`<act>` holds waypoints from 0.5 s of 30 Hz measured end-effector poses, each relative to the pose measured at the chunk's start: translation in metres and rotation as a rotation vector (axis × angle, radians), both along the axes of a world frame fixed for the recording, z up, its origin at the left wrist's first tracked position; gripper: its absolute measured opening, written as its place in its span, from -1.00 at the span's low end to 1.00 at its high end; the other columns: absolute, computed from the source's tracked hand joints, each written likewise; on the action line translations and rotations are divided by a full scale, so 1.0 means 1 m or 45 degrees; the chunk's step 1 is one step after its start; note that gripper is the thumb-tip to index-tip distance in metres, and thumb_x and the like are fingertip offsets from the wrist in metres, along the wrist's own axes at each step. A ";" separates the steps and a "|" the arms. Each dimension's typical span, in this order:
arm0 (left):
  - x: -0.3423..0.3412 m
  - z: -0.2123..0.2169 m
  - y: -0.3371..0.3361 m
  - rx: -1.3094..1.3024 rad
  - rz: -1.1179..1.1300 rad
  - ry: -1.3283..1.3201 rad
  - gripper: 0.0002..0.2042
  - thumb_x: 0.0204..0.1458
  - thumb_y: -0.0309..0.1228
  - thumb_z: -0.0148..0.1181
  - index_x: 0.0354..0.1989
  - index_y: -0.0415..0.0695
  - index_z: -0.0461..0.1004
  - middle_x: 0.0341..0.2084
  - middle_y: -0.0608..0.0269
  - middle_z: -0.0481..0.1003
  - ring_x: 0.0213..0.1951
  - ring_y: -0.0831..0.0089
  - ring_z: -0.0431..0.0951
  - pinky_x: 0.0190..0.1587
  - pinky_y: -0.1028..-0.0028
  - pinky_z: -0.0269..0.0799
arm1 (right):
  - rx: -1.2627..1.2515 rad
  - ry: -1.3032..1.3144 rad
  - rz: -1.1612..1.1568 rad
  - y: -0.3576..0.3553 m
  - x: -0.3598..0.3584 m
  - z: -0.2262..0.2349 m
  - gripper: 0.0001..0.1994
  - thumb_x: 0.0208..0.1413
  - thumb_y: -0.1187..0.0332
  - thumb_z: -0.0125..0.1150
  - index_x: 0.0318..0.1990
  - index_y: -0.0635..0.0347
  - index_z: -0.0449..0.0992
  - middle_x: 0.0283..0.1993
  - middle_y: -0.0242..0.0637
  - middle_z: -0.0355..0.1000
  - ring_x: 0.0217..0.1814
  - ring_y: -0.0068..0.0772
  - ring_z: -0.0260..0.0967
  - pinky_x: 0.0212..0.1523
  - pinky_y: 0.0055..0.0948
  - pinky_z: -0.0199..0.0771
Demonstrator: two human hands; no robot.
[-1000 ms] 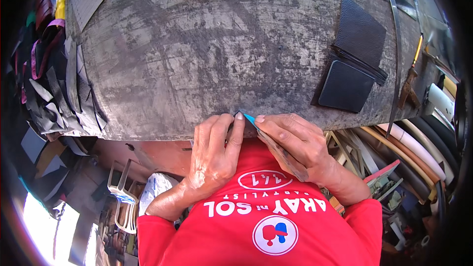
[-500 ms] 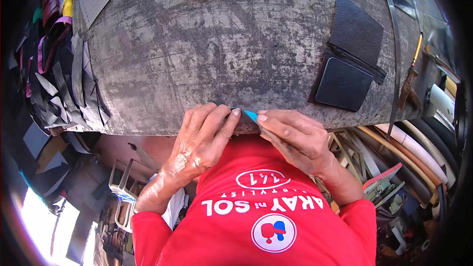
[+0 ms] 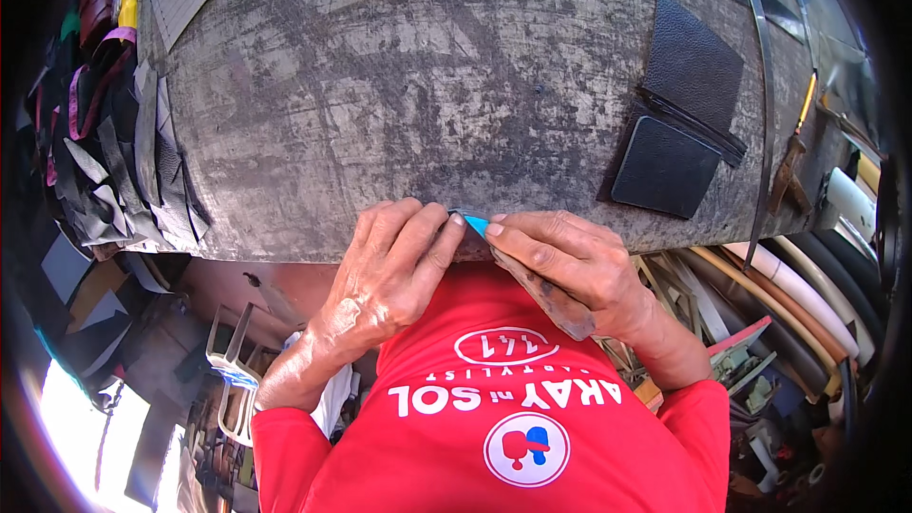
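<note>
Left hand (image 3: 385, 275) and right hand (image 3: 570, 266) close together at the near edge of the worn grey table (image 3: 399, 95). Both pinched shut on a small blue piece (image 3: 475, 225), right at the table's edge. Also in the right hand, a dark stick-like tool (image 3: 546, 299). Work seemingly only begun; blue piece not yet on the table. Dark leather squares (image 3: 679, 123) well apart on the right, scraps pile (image 3: 114, 161) on the left. Lots of bare table between.
</note>
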State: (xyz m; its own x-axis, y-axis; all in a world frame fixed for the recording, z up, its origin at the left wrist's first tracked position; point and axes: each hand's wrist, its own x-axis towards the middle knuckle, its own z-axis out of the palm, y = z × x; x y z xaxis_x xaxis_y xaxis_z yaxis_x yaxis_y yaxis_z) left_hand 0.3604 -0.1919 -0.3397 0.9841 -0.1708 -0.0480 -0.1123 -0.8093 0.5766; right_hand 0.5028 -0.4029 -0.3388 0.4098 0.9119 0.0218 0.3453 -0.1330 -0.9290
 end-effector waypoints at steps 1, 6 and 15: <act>0.000 0.000 0.000 -0.002 0.000 0.004 -0.55 -0.09 -0.49 0.28 0.04 -0.39 0.55 0.01 0.03 0.46 0.07 0.11 0.46 0.07 0.12 0.45 | -0.003 0.003 0.005 0.000 0.001 0.000 -0.58 0.05 0.53 0.21 0.12 0.39 0.57 -0.02 0.05 0.58 -0.06 0.00 0.63 -0.09 -0.22 0.64; 0.000 -0.001 0.000 0.001 -0.008 -0.001 -0.55 -0.08 -0.49 0.27 0.05 -0.38 0.55 0.01 0.02 0.46 0.07 0.11 0.45 0.07 0.12 0.45 | -0.040 -0.037 0.030 0.000 -0.001 0.001 -0.51 0.00 0.53 0.32 0.17 0.36 0.54 0.05 -0.03 0.55 0.00 -0.02 0.58 -0.01 -0.18 0.61; -0.017 -0.004 -0.005 -0.012 0.107 -0.025 -0.50 -0.09 -0.58 0.27 0.14 -0.37 0.51 0.02 0.02 0.44 0.07 0.05 0.46 0.10 0.15 0.47 | 0.096 -0.113 -0.427 0.003 -0.007 -0.012 -0.77 0.14 0.65 0.29 -0.04 0.43 0.63 -0.10 -0.03 0.63 -0.23 -0.14 0.65 -0.21 -0.33 0.65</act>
State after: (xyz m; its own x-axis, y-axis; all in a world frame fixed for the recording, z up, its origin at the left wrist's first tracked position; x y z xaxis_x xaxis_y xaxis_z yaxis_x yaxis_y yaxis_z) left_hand 0.3438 -0.1974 -0.3438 0.9958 -0.0878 -0.0273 -0.0555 -0.8110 0.5824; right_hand 0.4957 -0.3996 -0.3507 0.6795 0.7215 0.1328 0.3737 -0.1847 -0.9090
